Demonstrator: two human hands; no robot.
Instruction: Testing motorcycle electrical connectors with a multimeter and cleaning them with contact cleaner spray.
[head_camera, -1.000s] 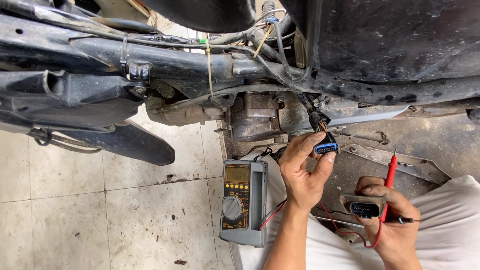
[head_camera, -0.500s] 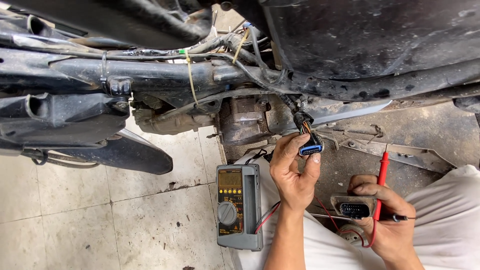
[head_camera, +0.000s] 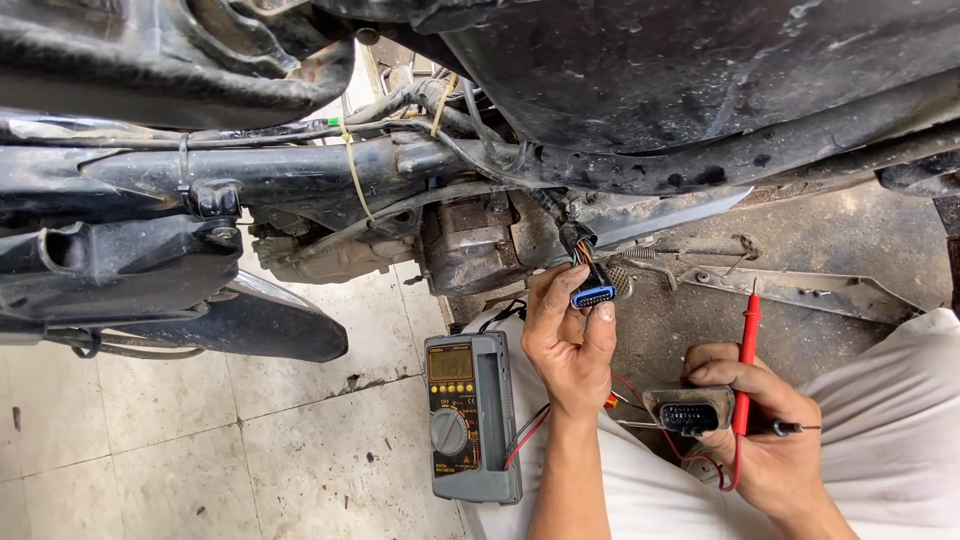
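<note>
Blue connector (head_camera: 593, 297) stays pinched in the left hand (head_camera: 568, 340) fingers, lifted slightly; right hand (head_camera: 752, 440) keeps gripping the grey module (head_camera: 690, 410) and red probe (head_camera: 747, 350).

hands: 2 (head_camera: 568, 340) | multimeter: 1 (head_camera: 473, 415) | connectors: 2 (head_camera: 592, 296) | red probe: 1 (head_camera: 746, 345)

grimy tiled floor (head_camera: 200, 440) with grey multimeter (head_camera: 472, 418) flat on it

Blue plug (head_camera: 593, 297): shiny plastic. Red probe (head_camera: 747, 350): smooth plastic w/ metal tip. Meter (head_camera: 474, 417), bottom middle: matt grey plastic. Black module (head_camera: 690, 409): dull plastic. Bike frame (head_camera: 300, 175), upper left: dirty, rough metal. Floor tiles (head_camera: 200, 440): scuffed, stained.
</note>
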